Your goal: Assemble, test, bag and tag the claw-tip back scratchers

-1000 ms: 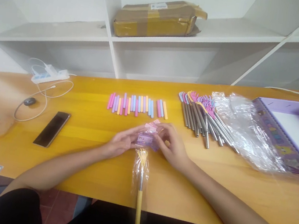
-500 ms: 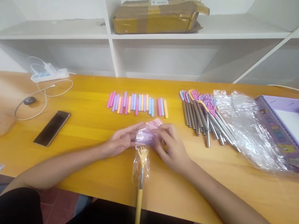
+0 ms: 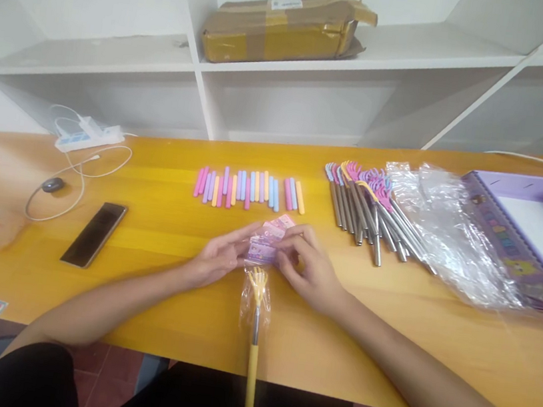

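A yellow back scratcher (image 3: 252, 369) with a silver shaft lies inside a clear plastic bag (image 3: 246, 301), its claw end towards the shelves. Its handle reaches past the table's front edge. At the bag's top end is a pink and purple card (image 3: 263, 251), partly covered by fingers. From the left, my left hand (image 3: 218, 257) grips the bag's top beside the card, fingers stretched along it. My right hand (image 3: 310, 266) has its thumb and fingers closed on the card's right side. The exact contact under the fingers is hidden.
Beyond my hands lies a row of coloured handle tubes (image 3: 238, 189). To the right are a heap of back scratchers (image 3: 367, 203), loose clear bags (image 3: 467, 251) and a purple box (image 3: 503, 243). A phone (image 3: 94, 234) and a power strip (image 3: 89, 137) are leftward; a carton (image 3: 280, 29) sits shelved.
The card between my hands has tilted slightly, so its purple printed band shows more clearly. Both hands stay in nearly the same place; the view has shifted a little.
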Motion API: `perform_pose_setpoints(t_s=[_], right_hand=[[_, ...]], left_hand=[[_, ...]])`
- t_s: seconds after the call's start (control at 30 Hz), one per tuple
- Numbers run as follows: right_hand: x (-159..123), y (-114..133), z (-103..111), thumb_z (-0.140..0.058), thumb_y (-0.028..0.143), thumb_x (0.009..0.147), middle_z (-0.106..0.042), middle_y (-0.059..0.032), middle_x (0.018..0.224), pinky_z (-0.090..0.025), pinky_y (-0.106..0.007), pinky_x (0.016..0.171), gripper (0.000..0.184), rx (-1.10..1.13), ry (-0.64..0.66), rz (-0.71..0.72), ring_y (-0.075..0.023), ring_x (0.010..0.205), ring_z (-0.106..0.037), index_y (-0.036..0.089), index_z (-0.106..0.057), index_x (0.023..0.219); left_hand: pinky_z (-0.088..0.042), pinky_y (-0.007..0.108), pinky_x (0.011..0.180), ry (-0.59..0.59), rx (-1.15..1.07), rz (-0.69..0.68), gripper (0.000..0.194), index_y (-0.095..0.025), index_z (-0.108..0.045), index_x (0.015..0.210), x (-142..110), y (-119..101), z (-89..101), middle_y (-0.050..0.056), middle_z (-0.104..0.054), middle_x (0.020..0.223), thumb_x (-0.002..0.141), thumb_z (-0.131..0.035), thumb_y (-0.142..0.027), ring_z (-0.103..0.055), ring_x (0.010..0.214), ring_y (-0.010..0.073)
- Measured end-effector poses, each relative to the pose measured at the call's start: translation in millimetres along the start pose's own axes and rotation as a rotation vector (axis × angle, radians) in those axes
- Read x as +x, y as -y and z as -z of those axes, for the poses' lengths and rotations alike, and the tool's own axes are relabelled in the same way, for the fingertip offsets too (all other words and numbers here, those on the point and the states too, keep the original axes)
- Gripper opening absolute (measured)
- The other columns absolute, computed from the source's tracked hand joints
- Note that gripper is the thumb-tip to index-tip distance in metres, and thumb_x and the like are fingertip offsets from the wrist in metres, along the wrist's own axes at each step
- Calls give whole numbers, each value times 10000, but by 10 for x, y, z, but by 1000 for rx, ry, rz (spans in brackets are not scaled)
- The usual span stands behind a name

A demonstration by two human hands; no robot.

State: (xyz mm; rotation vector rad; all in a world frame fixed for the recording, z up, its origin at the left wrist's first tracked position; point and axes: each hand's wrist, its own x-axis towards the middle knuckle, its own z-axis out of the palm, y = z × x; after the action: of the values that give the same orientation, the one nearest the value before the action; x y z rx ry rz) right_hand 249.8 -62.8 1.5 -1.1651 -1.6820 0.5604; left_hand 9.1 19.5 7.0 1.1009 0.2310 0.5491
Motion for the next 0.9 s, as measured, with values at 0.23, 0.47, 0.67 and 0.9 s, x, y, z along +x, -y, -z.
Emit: perform_pose_setpoints(t_s=[0.23, 0.47, 0.67, 0.9], right_hand=[[66, -1, -21, -632, 257, 1062, -663, -36, 966, -555, -284, 652, 104, 7, -64, -36, -134, 738, -627, 235, -678, 1153], [-6, -96, 19, -623, 116, 1033, -626, -91, 1148, -613, -317, 790, 298, -214, 52, 391, -176, 979, -679, 260, -699, 1282], [-27, -112, 29, -624, 123, 1020, -647, -109, 1188, -619, -332, 771, 467, -282, 97, 469, -201, 992, -677, 262, -606, 1466], [-4, -19, -125, -724, 237, 998, -676, -83, 1112, -627, -331, 773, 304, -65, 28, 248, -194, 957, -700, 266, -646, 1291]], left_hand=[[-458, 553, 1247, 21, 28, 13, 804, -420, -429, 1660, 19, 23, -28, 112, -340, 1779, 953, -805, -348, -419, 1593, 381], [-518, 485, 1183, -34, 114, 116, 566, -230, -680, 1477, -17, 133, 92, 181, -661, 1512, 952, -811, -396, -657, 1381, 336], [-581, 392, 1070, -135, 172, 108, 473, -192, -770, 1316, -7, 192, 149, 146, -770, 1336, 918, -843, -436, -752, 1205, 271], [-594, 314, 918, -214, 302, 126, 362, -146, -736, 1105, -4, 154, 60, 117, -831, 1093, 898, -864, -415, -795, 994, 208]])
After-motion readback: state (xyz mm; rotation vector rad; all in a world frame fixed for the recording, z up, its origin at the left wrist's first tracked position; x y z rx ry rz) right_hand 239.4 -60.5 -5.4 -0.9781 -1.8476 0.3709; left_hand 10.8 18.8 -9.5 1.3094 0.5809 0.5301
